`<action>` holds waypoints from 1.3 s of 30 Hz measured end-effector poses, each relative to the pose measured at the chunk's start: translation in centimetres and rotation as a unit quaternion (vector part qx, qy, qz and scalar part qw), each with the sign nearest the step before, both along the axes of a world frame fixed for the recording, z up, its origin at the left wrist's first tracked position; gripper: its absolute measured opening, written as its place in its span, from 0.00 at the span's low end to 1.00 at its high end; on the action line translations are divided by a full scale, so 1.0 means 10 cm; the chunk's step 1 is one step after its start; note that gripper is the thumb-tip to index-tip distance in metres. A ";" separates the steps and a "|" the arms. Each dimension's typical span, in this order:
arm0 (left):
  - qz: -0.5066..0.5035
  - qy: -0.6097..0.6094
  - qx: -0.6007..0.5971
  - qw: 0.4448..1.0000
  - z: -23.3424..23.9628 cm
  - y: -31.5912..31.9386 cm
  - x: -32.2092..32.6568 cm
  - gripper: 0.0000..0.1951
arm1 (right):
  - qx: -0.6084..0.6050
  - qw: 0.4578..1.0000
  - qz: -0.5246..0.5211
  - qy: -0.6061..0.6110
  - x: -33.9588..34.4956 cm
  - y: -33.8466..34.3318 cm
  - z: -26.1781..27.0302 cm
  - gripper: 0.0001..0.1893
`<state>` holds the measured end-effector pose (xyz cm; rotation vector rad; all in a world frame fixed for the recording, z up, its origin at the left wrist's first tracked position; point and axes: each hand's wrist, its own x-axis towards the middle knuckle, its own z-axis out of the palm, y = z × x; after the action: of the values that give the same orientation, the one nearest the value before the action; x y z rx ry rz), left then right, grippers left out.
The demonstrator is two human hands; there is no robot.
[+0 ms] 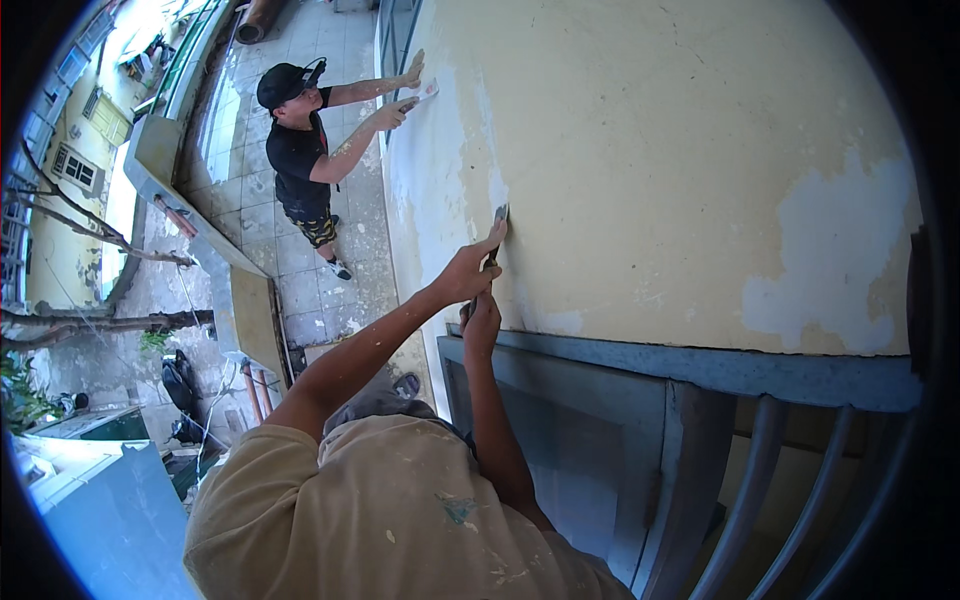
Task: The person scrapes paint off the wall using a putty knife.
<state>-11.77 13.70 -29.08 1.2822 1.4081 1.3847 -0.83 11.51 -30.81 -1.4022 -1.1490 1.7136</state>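
A scraper [491, 260] with a dark handle and a flat metal blade rests against a yellow painted wall [637, 180]. Around its handle my right hand [482, 319] is closed. Higher up, my left hand [472, 268] grips the tool near the blade, its fingers stretched along it and the thumb on the other side. The blade tip touches the wall at the lower end of a narrow white streak. Left of that, a broad white patch [442, 172] of bare or coated surface runs along the wall's edge.
A co-worker [300, 150] stands on the tiled floor [300, 285], holding a scraper [426, 91] to the same wall. Below the wall are a blue-grey window frame [675, 360] and bars [750, 487]. A low parapet [247, 300] runs at left. A pipe [259, 21] lies at the far end.
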 end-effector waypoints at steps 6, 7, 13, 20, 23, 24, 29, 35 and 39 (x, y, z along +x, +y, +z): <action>0.037 0.057 0.006 0.998 -0.04 0.32 -0.40 0.39 | 0.171 0.976 0.101 -0.092 -0.32 0.41 -0.15 0.22; 0.047 0.004 0.011 0.999 -0.07 0.27 -0.39 0.38 | 0.168 0.974 0.102 -0.112 -0.32 0.36 -0.18 0.21; 0.045 -0.328 -0.130 0.935 -0.31 -0.37 0.06 0.26 | 0.124 0.985 0.106 -0.064 0.12 -0.21 -0.24 0.17; 0.083 -0.346 -0.129 0.926 -0.45 -0.36 -0.06 0.16 | 0.379 0.893 0.096 -0.224 0.65 -0.54 0.35 0.15; 0.058 -0.181 -0.183 0.965 -0.47 -0.22 -0.25 0.20 | 0.511 0.845 0.019 -0.155 0.90 -0.52 0.72 0.13; 0.044 -0.175 -0.170 0.969 -0.46 -0.15 -0.31 0.21 | 0.521 0.840 -0.025 -0.151 0.94 -0.51 0.84 0.13; 0.059 -0.135 -0.132 0.980 -0.31 0.34 -0.64 0.24 | 0.691 0.708 -0.049 -0.137 1.06 -0.44 1.49 0.12; 0.092 -0.073 -0.098 0.988 -0.41 0.54 -0.72 0.26 | 0.762 0.633 -0.072 -0.114 1.14 -0.38 1.81 0.12; 0.097 -0.128 -0.199 0.967 -0.53 0.46 -0.57 0.28 | 0.766 0.628 -0.071 -0.115 1.15 -0.34 1.75 0.12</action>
<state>-17.50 18.26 -34.37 0.6965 1.5590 1.2552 10.72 8.08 -13.28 -0.4555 -1.7875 -0.0216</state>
